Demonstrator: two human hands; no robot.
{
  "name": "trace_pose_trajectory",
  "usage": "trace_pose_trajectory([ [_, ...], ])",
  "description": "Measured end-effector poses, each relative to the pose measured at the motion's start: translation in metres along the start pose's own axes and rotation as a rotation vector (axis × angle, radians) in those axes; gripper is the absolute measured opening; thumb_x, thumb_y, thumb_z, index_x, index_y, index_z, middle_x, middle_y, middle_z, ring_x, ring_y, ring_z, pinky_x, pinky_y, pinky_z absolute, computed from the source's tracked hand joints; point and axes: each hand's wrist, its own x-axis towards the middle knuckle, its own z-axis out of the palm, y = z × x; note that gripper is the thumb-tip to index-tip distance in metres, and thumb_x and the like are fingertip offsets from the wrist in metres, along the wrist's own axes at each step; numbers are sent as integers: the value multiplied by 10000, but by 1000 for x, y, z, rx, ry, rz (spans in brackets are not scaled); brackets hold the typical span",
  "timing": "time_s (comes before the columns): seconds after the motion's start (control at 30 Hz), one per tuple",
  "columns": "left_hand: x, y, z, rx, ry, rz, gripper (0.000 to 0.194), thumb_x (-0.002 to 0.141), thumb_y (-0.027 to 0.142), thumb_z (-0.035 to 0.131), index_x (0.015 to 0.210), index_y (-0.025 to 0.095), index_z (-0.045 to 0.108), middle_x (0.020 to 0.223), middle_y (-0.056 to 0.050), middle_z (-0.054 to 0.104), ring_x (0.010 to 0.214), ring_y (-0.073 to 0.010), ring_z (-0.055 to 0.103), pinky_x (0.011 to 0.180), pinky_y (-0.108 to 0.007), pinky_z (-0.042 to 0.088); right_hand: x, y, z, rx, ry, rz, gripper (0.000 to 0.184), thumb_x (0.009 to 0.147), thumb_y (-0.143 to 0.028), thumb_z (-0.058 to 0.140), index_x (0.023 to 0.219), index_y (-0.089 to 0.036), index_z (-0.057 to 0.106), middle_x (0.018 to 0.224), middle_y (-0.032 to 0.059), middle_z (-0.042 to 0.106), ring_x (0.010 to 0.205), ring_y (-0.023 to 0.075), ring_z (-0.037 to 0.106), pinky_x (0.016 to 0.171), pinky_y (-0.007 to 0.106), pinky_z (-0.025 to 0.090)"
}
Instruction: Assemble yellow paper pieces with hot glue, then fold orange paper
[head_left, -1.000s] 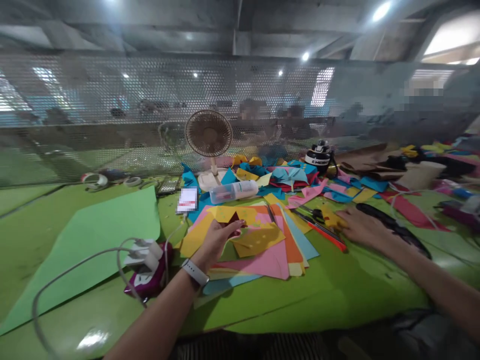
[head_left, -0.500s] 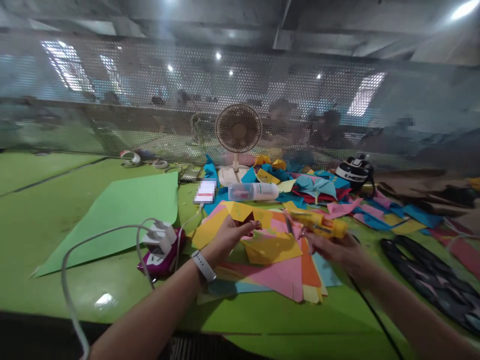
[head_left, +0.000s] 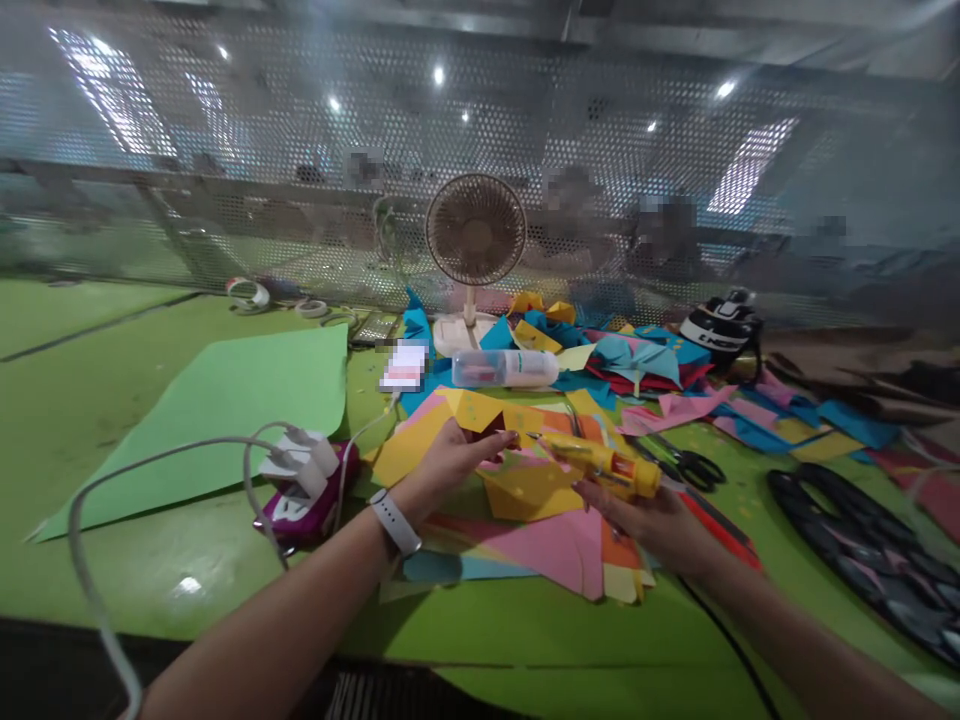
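Note:
My left hand (head_left: 448,462), with a white band on the wrist, pinches a folded piece of yellow paper (head_left: 474,408) over a pile of coloured sheets. In my right hand (head_left: 660,522) is a yellow hot glue gun (head_left: 607,463), its nozzle pointing left, close to the left fingertips and the yellow paper. A black cord trails from the gun toward the front edge. Beneath both hands lie overlapping pink paper (head_left: 559,550), orange, yellow and light blue sheets. Black-handled scissors (head_left: 694,467) and a red-edged flat item (head_left: 720,530) lie beside my right hand.
A large green sheet (head_left: 247,400) lies left. White charger plugs (head_left: 300,460) sit on a purple box, with cables across the table. Behind are a phone (head_left: 405,366), a clear bottle (head_left: 506,368), a fan (head_left: 476,230), paper scraps and a black-and-white jug (head_left: 718,328). A black tray (head_left: 847,540) is right.
The glue gun in my right hand has moved left and slightly down, its nozzle now nearer my left fingers. Scissors and the red-edged item now show beside it. The view has tilted down slightly.

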Motion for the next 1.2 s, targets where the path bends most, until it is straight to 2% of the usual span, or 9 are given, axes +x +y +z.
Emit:
trace_pose_trajectory([
  [0.13,0,-2,0,6,1,3,182,703,285,733,811,156,662,758,-32,669,665,-143,605,610,-244,469,1,-8,5,73,44,87,211,763,-434,654,880,-260,678,633,18,593,505,172,523,406,304,480],
  [0.3,2,-7,-1,7,-7,14,204,707,302,729,826,149,662,791,-50,681,679,-152,613,610,-251,473,0,-19,8,121,51,107,168,707,-398,709,701,-244,643,550,-13,540,453,138,460,432,283,489],
  [0.57,1,-6,-2,35,-26,13,211,723,312,716,823,140,644,781,-45,680,685,-151,614,623,-258,472,-1,-22,5,46,97,142,176,710,-383,695,734,-211,666,546,-11,545,476,138,489,399,243,429],
  [0.67,1,-6,-1,38,-12,13,220,718,307,722,842,141,647,798,-45,683,700,-154,616,621,-255,473,-2,-21,5,59,104,159,159,691,-373,704,727,-223,662,574,-9,563,481,137,491,417,248,438],
  [0.8,1,-5,-1,54,-15,11,207,731,303,712,840,135,658,803,-53,686,705,-151,615,620,-245,466,-3,-21,5,36,116,198,158,681,-374,704,699,-226,649,557,-17,545,439,124,449,392,252,419],
  [0.93,1,-5,-1,58,-17,5,219,727,314,714,842,136,659,792,-53,689,678,-149,617,616,-253,469,-1,-30,7,54,99,165,181,685,-388,695,655,-220,634,530,-23,519,423,119,418,416,266,445],
  [1.03,1,-6,-2,56,-19,9,224,725,318,717,846,139,656,801,-54,692,690,-156,624,615,-255,473,0,-34,8,66,87,120,221,695,-411,682,611,-217,616,508,-20,507,447,129,445,453,270,477],
  [1.2,1,-8,-2,43,-20,15,210,727,303,718,847,141,657,817,-55,690,714,-159,627,620,-250,477,0,-33,7,52,87,120,220,699,-414,685,643,-205,641,512,-16,517,469,131,466,478,267,495],
])
